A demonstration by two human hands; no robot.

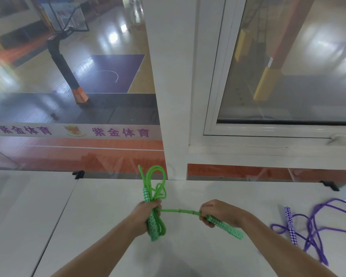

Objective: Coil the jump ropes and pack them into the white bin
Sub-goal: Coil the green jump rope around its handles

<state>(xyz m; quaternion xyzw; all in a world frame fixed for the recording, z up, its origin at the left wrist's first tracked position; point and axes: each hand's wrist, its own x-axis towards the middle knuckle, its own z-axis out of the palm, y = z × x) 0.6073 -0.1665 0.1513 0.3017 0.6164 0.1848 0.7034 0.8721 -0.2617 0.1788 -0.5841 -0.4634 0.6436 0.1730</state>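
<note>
A green jump rope is bunched in loops in my left hand, which grips the loops together with one patterned green handle. A short taut length of cord runs right to the second green handle, held in my right hand. Both hands hover just above the white table. A purple jump rope with a purple-and-white patterned handle lies loose and tangled on the table at the right. No white bin is in view.
The table's far edge meets a glass wall and a white window frame. A seam between two table panels runs diagonally at the left. Black clips sit on the table's back edge.
</note>
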